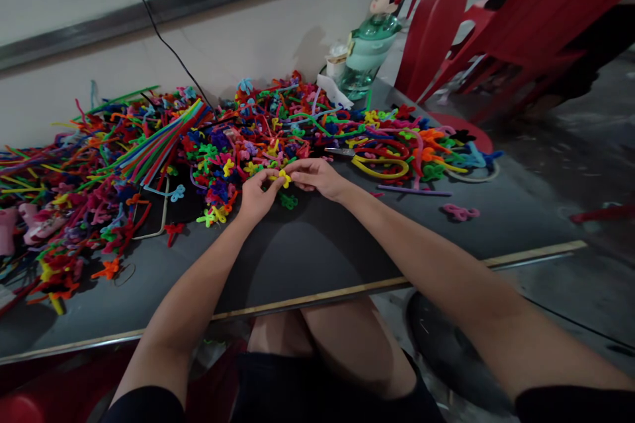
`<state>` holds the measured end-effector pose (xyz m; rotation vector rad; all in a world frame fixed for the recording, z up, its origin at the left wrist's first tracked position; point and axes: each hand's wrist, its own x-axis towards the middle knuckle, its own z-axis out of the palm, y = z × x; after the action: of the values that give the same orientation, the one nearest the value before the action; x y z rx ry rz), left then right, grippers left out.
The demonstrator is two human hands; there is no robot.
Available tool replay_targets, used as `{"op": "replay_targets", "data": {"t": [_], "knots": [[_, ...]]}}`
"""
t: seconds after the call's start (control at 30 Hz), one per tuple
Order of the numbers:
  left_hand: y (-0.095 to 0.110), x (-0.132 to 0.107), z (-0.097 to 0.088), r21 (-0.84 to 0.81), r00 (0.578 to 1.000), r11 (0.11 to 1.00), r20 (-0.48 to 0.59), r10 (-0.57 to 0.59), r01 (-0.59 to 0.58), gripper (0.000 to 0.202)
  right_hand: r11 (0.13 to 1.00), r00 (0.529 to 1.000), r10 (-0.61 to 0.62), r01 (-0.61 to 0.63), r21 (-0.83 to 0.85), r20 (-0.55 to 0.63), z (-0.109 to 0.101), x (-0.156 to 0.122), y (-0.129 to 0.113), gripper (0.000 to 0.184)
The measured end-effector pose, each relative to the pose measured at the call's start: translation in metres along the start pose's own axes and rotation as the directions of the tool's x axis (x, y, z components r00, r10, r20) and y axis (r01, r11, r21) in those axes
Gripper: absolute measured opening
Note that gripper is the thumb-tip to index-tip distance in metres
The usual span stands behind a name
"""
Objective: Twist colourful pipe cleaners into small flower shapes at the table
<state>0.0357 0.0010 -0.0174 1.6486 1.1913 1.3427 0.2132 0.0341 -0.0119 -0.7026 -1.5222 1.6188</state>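
Both my hands meet over the dark table [307, 251] and pinch one small yellow pipe-cleaner shape [284, 176]. My left hand [256, 195] grips it from the left with curled fingers. My right hand [313, 176] holds its right side between fingertips. A green twisted pipe-cleaner piece [288, 200] lies on the table just below the hands. Right behind them spreads a big heap of coloured pipe cleaners [258, 132] and finished twisted shapes.
A bundle of straight pipe cleaners [159, 142] lies left of centre. Scissors [342, 152] rest beside a yellow loop [380, 167]. A pink twisted piece [461, 212] lies alone at right. A green bottle with a figurine lid [374, 39] stands by the wall; red plastic chairs [496, 26] behind.
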Motion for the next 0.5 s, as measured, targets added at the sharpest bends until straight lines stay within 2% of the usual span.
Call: {"op": "replay_targets", "data": {"t": [0.2,0.27,0.4,0.5], "knots": [[0.01,-0.006,0.001,0.135,0.997,0.989,0.064,0.052,-0.061,0.013,0.965,0.985,-0.132,0.102,-0.243,-0.11,0.006,-0.002,-0.002,0.032],[0.009,-0.006,0.0,0.138,0.998,0.989,0.042,0.055,-0.06,0.013,0.941,0.974,-0.174,0.122,-0.315,-0.144,0.008,-0.003,-0.002,0.032],[-0.003,-0.001,0.0,0.006,0.998,0.999,-0.05,-0.048,0.048,0.024,0.944,0.936,-0.21,0.119,-0.307,-0.283,0.011,-0.003,-0.001,0.034],[-0.01,0.003,0.001,-0.14,0.985,0.978,-0.044,-0.165,0.157,0.025,0.97,0.91,-0.187,0.112,-0.214,-0.371,0.014,-0.002,-0.001,0.038]]}}
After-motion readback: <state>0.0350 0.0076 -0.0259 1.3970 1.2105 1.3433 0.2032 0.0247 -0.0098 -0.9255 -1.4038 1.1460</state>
